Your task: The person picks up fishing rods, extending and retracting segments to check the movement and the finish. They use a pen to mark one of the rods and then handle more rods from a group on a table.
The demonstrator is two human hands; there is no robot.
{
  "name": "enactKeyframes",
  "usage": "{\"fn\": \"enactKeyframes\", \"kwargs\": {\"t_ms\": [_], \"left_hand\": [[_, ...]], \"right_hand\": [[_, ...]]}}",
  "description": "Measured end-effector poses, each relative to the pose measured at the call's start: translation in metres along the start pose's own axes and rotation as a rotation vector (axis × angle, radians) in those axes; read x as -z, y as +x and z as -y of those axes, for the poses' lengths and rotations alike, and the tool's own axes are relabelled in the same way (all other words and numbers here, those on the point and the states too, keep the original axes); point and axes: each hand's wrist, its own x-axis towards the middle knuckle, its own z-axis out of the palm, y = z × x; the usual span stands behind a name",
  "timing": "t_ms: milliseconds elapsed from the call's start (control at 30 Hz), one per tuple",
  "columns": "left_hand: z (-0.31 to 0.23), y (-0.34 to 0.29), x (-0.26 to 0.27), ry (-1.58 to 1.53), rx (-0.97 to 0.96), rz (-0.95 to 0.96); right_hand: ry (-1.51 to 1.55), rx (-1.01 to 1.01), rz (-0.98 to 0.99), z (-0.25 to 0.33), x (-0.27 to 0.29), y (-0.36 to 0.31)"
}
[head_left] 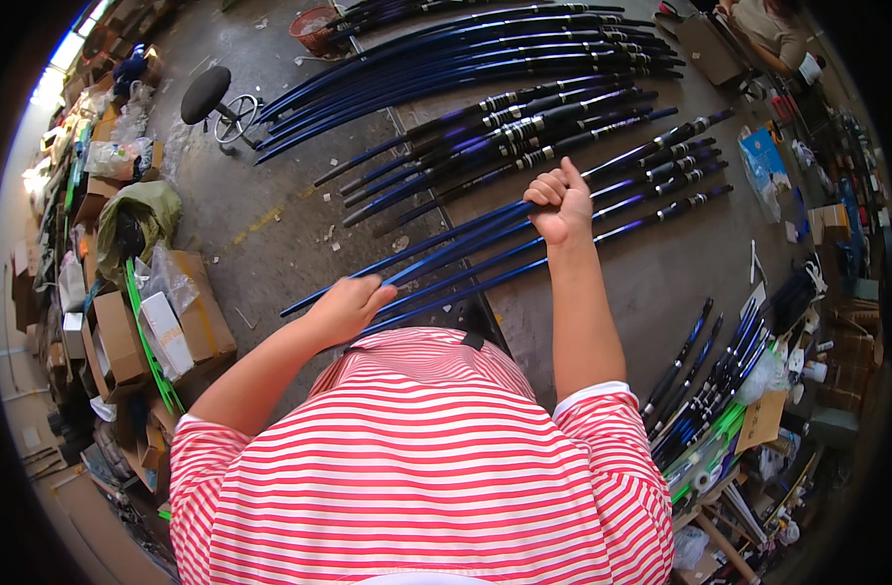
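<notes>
Several dark blue fishing rods lie side by side in front of me, slanting up to the right. My left hand (351, 304) is curled around the thin blue length of a fishing rod (436, 261) close to my waist. Farther up and to the right, my right hand (563, 203) is closed on the same group of rods, its thumb pointing up. The fingers cover the gripped part, so whether it holds one rod or more is hidden. Thicker black handle sections (675, 177) with silver bands extend beyond my right hand.
More rods (514, 127) lie in rows beyond my hands. A black round stool (208, 95) stands at the far left, near cardboard boxes (197, 302) and a green bag (138, 219). Another rod bundle (729, 370) lies at right. Another person (773, 34) is at the far right.
</notes>
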Motion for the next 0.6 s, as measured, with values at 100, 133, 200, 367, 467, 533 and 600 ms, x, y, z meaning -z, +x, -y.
{"fn": "enactKeyframes", "kwargs": {"t_ms": [100,133,200,367,467,533,600], "left_hand": [[0.031,0.046,-0.024,0.349,-0.026,-0.309],[0.043,0.058,-0.03,0.353,-0.057,-0.356],[0.057,0.073,-0.039,0.354,-0.118,-0.443],[0.054,0.086,-0.039,0.386,-0.228,-0.592],[0.045,0.102,-0.036,0.395,-0.206,-0.62],[0.047,0.11,-0.046,0.408,0.065,-0.402],[0.043,0.114,-0.039,0.348,0.038,-0.365]], "right_hand": [[-0.508,0.116,-0.285,0.002,0.021,0.046],[-0.696,0.122,-0.337,0.005,0.028,0.056],[-0.978,0.125,-0.32,0.015,0.05,0.073],[-1.363,0.09,-0.491,0.023,0.064,0.078],[-1.554,0.079,-0.47,0.026,0.061,0.075],[-1.535,0.094,-0.406,0.016,0.056,0.067],[-1.375,0.067,-0.363,0.007,0.052,0.059]]}}
